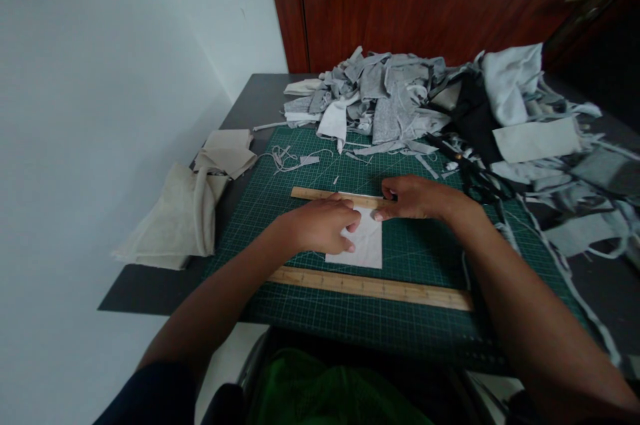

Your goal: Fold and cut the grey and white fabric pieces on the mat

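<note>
A pale piece of cloth lies flat on a green cutting mat, with a short wooden ruler across its far edge. My left hand rests over the ruler and the cloth's left side. Its fingers are bent, with thumb and forefinger apart and touching the cloth. At the ruler's right end, my right hand has its thumb on the near side and its curled forefinger on the far side, gripping across the width. My left palm hides part of the cloth, and my right fingers cover the ruler's end.
A longer wooden ruler lies nearer me on the mat. Grey and white fabric scraps are heaped at the back and right, beside black-handled scissors. Folded cream cloth sits on the left, near the wall. Loose thread trails on the mat.
</note>
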Demonstrator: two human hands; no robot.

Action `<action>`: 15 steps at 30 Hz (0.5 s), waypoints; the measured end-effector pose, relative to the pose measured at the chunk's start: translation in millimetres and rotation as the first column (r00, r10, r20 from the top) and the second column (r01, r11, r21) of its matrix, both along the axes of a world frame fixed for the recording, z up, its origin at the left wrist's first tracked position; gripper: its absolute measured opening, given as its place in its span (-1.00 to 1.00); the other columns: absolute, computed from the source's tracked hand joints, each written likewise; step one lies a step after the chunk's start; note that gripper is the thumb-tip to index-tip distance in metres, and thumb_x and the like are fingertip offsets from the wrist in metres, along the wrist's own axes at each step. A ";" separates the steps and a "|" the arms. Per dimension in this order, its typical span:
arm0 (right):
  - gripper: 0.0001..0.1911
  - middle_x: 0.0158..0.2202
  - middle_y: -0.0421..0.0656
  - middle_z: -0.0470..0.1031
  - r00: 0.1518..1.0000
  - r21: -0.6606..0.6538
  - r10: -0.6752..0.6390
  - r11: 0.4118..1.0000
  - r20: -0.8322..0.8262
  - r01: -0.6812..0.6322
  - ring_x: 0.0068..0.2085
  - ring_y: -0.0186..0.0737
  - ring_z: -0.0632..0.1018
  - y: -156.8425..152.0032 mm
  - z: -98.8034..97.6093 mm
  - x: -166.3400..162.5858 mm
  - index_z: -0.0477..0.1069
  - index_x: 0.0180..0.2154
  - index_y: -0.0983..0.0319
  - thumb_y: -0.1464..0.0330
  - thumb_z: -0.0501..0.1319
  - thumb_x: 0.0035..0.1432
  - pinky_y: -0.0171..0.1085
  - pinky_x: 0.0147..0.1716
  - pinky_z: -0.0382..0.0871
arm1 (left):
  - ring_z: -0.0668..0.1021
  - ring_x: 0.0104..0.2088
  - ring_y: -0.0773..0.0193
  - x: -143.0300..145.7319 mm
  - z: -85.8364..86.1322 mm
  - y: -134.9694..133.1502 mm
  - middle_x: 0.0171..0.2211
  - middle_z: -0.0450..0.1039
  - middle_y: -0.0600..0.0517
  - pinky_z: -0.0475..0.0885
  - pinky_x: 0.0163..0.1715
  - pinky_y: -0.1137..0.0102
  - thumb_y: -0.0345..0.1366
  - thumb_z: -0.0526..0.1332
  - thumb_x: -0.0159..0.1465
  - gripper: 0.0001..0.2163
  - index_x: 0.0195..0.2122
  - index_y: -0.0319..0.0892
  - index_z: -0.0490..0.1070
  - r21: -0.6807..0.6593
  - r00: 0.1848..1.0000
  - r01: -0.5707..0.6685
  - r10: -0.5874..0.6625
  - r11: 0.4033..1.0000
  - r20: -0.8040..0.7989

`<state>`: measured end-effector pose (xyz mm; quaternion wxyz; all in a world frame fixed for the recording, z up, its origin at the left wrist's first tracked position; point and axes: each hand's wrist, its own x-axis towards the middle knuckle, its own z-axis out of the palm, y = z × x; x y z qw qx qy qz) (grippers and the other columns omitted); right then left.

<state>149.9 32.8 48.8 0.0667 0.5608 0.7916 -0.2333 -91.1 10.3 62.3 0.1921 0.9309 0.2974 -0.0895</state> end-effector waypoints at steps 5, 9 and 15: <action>-0.58 -0.30 -0.09 0.55 1.000 0.023 -0.001 1.000 0.025 0.000 -0.29 -0.06 0.51 0.3 -1.0 -1.5 0.37 -0.32 0.15 -0.06 0.31 0.07 -0.25 -0.46 0.15 | 0.56 -0.07 0.04 17.4 -7.8 -11.9 -0.19 0.56 -0.08 0.40 -0.06 0.20 -0.13 0.21 0.41 -0.76 -0.22 -0.18 0.55 0.193 0.988 -0.102 0.078 0.976 0.133; -0.64 -0.30 -0.10 0.56 1.000 0.051 -0.004 0.999 0.021 0.003 -0.30 -0.09 0.51 -0.2 -2.7 -1.3 0.38 -0.33 0.15 0.00 0.31 0.10 -0.26 -0.46 0.14 | 0.59 -0.06 0.04 34.1 -22.6 -25.0 -0.13 0.57 -0.09 0.47 -0.10 0.19 -0.19 0.16 0.44 -0.76 0.02 -0.14 0.50 0.315 0.973 -0.153 0.087 0.937 0.214; -0.73 -0.29 -0.09 0.56 1.000 0.063 -0.012 0.998 0.000 0.012 -0.30 -0.11 0.52 0.3 -5.4 -1.8 0.39 -0.34 0.15 0.11 0.32 0.11 -0.27 -0.46 0.16 | 0.64 -0.21 0.04 46.5 -37.4 -35.5 -0.17 0.58 -0.16 0.52 -0.33 0.24 -0.34 0.14 0.44 -0.76 0.07 -0.29 0.42 0.392 0.995 -0.087 0.059 0.916 0.083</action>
